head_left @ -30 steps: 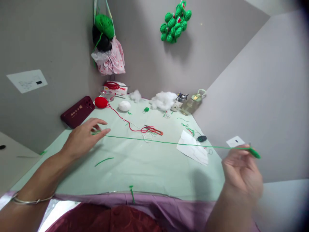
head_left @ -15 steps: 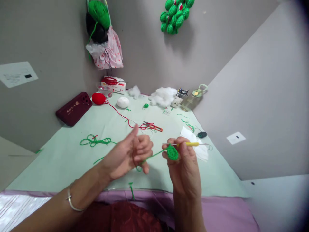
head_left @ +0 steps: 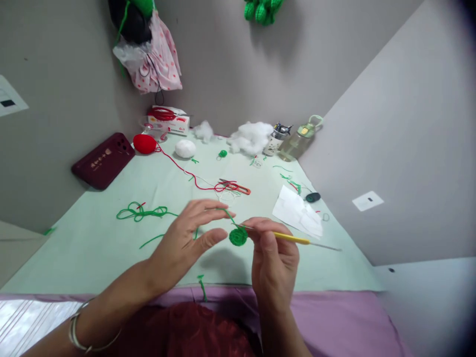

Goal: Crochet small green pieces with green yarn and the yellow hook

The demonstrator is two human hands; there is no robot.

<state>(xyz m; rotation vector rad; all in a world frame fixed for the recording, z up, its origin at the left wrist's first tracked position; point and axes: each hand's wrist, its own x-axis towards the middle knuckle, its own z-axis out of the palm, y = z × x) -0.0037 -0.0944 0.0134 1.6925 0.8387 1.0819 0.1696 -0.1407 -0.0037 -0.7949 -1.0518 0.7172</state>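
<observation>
My right hand grips a crochet hook with a yellow handle, its tip pointing left. A small round green crochet piece sits at the hook's tip, beside my right fingertips. To its left is my left hand, thumb apart from the raised fingers, with green yarn running over those fingers to the piece. The thumb is close to the green piece, with a small gap between them. Loops of green yarn lie on the table left of my left hand.
Behind my hands lie orange scissors, red yarn, a white ball and white stuffing. A phone is at the left. A bottle, pen cup and white paper are at the right.
My left fingers have uncurled and turned toward the green piece, raising the yarn. My right hand has moved left with the hook and piece. The camera view has tilted down.
</observation>
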